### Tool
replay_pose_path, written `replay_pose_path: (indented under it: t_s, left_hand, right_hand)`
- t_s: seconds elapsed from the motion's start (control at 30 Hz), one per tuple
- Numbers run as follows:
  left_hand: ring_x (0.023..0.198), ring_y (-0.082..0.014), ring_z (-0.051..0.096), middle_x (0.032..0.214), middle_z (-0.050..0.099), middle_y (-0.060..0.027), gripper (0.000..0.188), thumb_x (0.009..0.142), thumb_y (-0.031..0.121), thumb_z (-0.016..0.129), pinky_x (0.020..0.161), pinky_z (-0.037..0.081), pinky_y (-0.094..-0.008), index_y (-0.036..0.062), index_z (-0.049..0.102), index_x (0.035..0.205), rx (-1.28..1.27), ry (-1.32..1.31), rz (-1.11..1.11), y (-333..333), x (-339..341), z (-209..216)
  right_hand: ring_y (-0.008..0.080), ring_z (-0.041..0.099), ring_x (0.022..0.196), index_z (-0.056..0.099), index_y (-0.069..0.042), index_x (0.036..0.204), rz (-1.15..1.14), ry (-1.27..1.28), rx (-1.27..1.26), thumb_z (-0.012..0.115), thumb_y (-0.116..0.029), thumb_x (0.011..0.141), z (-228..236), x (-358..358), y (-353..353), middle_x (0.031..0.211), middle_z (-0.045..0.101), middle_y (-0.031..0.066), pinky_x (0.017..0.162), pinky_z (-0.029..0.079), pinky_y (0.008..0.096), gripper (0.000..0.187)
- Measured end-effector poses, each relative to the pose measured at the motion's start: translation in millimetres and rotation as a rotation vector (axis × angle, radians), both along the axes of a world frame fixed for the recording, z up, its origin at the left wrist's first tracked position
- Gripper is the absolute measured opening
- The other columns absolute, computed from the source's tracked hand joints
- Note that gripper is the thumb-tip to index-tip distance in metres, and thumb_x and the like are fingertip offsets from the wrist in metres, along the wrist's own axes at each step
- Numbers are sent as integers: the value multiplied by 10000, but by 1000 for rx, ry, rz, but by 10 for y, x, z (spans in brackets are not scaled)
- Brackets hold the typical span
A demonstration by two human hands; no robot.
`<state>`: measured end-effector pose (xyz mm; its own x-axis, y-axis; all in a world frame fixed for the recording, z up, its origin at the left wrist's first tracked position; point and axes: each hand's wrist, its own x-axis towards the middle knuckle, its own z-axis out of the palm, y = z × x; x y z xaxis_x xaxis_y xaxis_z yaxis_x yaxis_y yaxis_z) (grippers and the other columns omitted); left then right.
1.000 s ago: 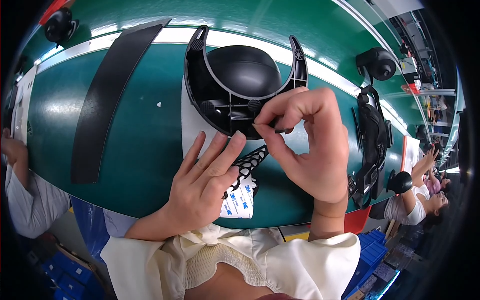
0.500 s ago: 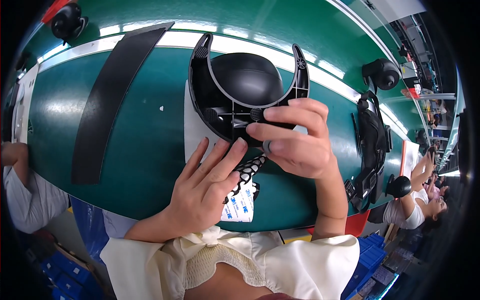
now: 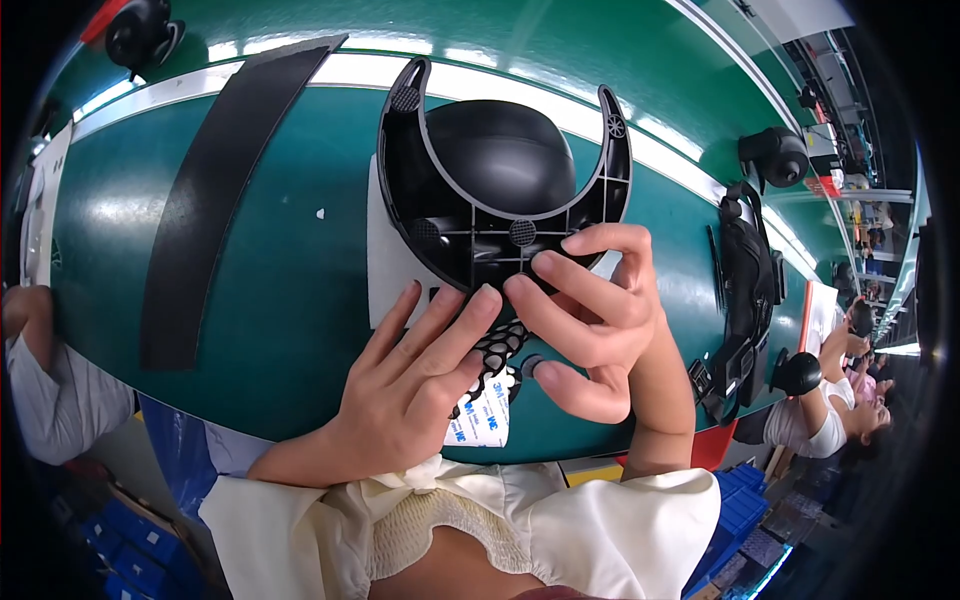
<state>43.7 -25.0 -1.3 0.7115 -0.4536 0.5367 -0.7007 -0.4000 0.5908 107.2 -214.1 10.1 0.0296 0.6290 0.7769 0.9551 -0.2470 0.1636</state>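
Crescent-shaped black plastic frame (image 3: 470, 235): lay flat on the green desk (image 3: 260, 280), ribbed underside up, partly over a white sheet (image 3: 395, 265), just ahead of both hands.
Way it pointed: the two horn tips pointed away from the person, toward the far edge of the desk; the closed, curved base sat nearest the hands.
Long axis: ran left to right across the view, from one horn to the other, roughly parallel to the desk's near edge.
Black dome (image 3: 500, 165): sat inside the crescent's open curve, touching or nearly touching the inner rim.
Right hand (image 3: 600, 320): fingers bent and pressing on the frame's base rib, thumb tucked below; they seemed to pinch a small dark pad, though the view was too small to be sure.
Why held so: the underside faced up so the round seats on the ribs were reachable, and the base was kept close for fingertip work.
Left hand (image 3: 415, 385): fingers spread, held nothing, resting flat over a perforated backing sheet (image 3: 495, 350), its fingertips touching the frame's near edge, probably steadying both.
Label strip (image 3: 485, 420): white, peeking out below the backing sheet, between the two hands.
Long black strip (image 3: 215, 200): lay apart to the left on the desk.
Other black assemblies (image 3: 745, 290): lay well apart to the right.
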Motion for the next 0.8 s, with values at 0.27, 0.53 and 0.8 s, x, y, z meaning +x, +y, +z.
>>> replay_pose_path:
  t_s: [0.27,0.53,0.8]
  left_hand:
    - [1059,-336,494,1157,487,-213,161,769,13,534,865,395,-492,21,382,819,-7,12,6,12,11,6]
    - [1052,-346,497,1155,485,-222,154,766,-3,523,858,399,-495,14,381,822,-36,22,-9,51,33,13]
    - [1049,-364,492,1169,464,-242,183,747,-14,531,869,390,-492,6,383,853,-32,35,-44,27,-3,8]
  right_hand:
    - [227,563,771,375,-76,868,-76,259,90,537,-48,657,19,-122,-7,832,582,125,694,447,428,267]
    - [224,553,737,311,-134,936,-12,-1,226,513,-14,664,-142,8,23,815,584,73,701,442,430,359]
    - [203,556,781,512,-83,776,-162,461,-125,579,-112,681,312,-179,-149,887,609,82,704,407,284,120]
